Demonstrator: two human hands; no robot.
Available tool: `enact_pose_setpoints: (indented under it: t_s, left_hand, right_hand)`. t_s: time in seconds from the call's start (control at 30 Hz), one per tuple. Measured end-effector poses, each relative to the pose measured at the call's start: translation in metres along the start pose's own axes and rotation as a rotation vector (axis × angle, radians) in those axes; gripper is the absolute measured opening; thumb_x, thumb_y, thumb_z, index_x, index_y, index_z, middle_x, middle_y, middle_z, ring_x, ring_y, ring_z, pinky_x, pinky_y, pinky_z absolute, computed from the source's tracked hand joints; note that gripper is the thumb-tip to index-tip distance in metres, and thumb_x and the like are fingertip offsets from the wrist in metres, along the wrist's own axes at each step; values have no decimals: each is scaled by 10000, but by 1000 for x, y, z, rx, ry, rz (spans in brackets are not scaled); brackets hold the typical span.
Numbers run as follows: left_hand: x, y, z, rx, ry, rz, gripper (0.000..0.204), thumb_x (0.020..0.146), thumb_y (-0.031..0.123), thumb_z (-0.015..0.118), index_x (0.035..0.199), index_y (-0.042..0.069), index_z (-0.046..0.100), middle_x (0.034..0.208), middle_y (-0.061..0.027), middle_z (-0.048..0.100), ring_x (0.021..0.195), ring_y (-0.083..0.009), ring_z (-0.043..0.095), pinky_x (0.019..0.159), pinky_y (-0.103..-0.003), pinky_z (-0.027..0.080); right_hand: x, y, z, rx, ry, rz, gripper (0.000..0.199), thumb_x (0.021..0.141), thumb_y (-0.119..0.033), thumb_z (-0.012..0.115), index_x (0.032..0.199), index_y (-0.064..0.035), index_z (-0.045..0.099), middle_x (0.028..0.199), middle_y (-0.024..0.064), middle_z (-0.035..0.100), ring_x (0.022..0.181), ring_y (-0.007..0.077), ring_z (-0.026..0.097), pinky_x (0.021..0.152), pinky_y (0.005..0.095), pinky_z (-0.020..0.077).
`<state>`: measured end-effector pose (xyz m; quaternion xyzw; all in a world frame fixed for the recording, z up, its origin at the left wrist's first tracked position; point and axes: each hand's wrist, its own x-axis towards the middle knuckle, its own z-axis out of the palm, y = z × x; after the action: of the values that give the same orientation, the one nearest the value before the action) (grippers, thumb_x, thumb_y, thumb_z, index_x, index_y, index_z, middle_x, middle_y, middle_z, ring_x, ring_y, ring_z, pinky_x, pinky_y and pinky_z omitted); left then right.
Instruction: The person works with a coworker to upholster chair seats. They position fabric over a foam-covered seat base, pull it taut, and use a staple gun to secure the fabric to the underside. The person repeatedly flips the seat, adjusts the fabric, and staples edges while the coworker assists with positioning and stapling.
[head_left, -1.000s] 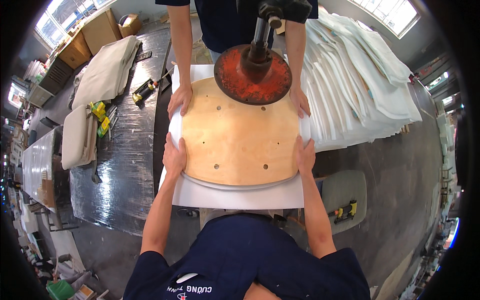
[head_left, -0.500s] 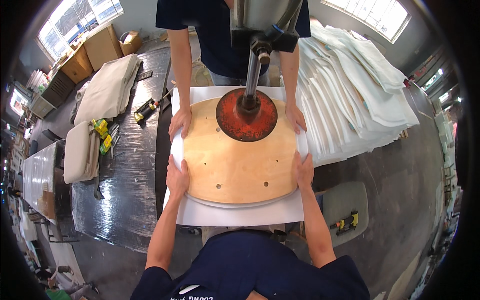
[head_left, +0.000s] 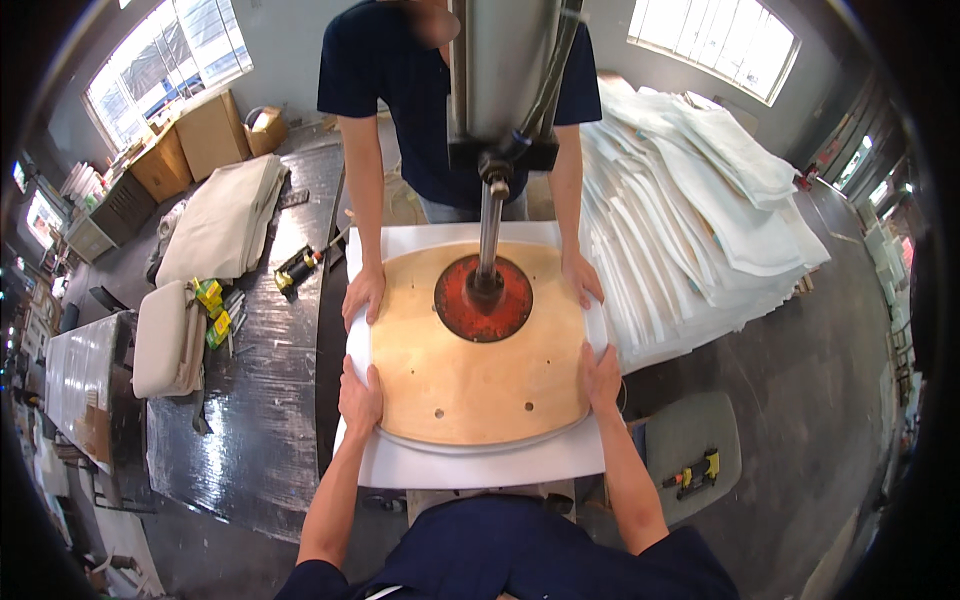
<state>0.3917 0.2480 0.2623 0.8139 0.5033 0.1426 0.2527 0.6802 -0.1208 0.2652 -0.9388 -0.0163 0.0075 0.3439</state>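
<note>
The board [head_left: 475, 385] is touched at its sides by the left hand [head_left: 361, 402] and right hand [head_left: 602, 382]; whether fingers are clamped cannot be told.

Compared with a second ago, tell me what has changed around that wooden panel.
The red disc has come down and now appears to rest on the wooden panel. No hand has let go: the left hand, the right hand and the co-worker's hands stay at its edges.
</note>
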Motion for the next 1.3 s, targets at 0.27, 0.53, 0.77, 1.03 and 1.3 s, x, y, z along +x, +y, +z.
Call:
enact_pose_setpoints:
  t_s: [0.27, 0.53, 0.77, 1.03, 1.3]
  left_hand:
    - [0, -5, 7, -14, 8, 18, 753, 1037, 463, 552, 1585, -19, 366, 1296, -311, 626, 1178, -487, 634, 991, -562, 504]
    - [-2, 4, 1, -15, 13, -4, 760, 1020, 461, 578, 1576, -17, 376, 1267, -295, 635, 1155, -472, 643, 978, -571, 511]
    - [-8, -2, -1, -10, 15, -29, 769, 1010, 469, 598, 1573, -5, 375, 1261, -291, 636, 1139, -472, 650, 975, -578, 515]
    - [-13, 1, 1, -9, -8, -25, 759, 1016, 460, 595, 1576, 1, 367, 1263, -286, 634, 1148, -472, 643, 978, -579, 511]
    - [11, -11, 13, -22, 97, 116, 748, 1062, 460, 533, 1576, -59, 372, 1457, -335, 557, 1340, -483, 554, 1129, -522, 440]
  right_hand:
    - [3, 2, 1, -31, 14, 1, 656, 990, -534, 644, 1284, 48, 572, 1230, 314, 677, 1154, 484, 651, 982, 542, 505]
    - [9, 9, 4, 6, 70, -59, 585, 985, -491, 667, 1191, 51, 589, 1126, 314, 683, 1092, 488, 662, 947, 544, 511]
    - [6, 8, 3, -8, 57, -61, 638, 971, -555, 657, 1166, 48, 587, 1104, 342, 693, 1064, 527, 669, 926, 578, 513]
    - [6, 25, 8, 15, 77, -81, 597, 961, -546, 674, 1150, 14, 590, 1088, 290, 702, 1046, 482, 683, 903, 561, 526]
    - [25, 17, 18, 40, 2, -46, 703, 980, -507, 651, 1427, 22, 534, 1288, 329, 662, 1221, 498, 623, 1035, 549, 483]
